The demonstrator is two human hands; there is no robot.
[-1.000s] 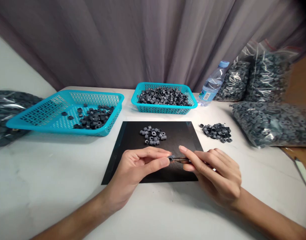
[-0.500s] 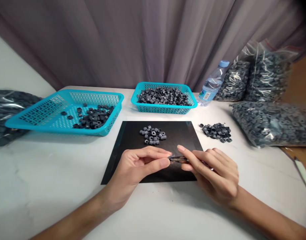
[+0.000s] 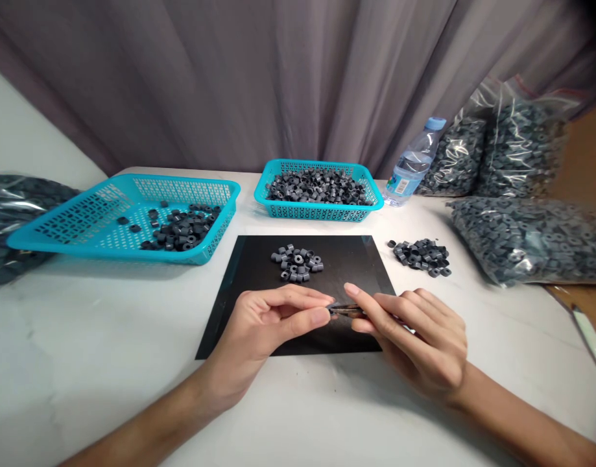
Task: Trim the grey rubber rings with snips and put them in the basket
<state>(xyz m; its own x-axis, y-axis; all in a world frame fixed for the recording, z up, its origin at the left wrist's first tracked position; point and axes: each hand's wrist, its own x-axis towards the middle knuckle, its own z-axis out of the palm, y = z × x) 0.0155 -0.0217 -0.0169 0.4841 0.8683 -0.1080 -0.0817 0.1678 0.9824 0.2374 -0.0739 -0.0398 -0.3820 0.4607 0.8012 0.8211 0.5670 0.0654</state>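
Note:
My left hand [image 3: 268, 331] pinches a small dark grey plastic ring [image 3: 332, 308] between thumb and fingertips, which cover most of it. From the other side, my right hand [image 3: 419, 331] is closed around a slim pair of metal snips [image 3: 347, 311]; their pointed tips meet the ring. Both hands are held over the front part of a black mat [image 3: 360, 266]. Behind them on the mat lies a small pile of similar grey rings [image 3: 298, 263]. My right fingers hide the handles of the snips.
A second pile of rings [image 3: 421, 256] lies right of the mat. Two turquoise baskets, a left one [image 3: 107, 253] and a back one [image 3: 321, 212], contain more rings. A water bottle [image 3: 412, 165] stands near filled plastic bags [image 3: 526, 240]. Another bag [image 3: 15, 214] is far left.
Both hands stay in nearly the same place, with the snips still against the ring. The view has shifted very slightly.

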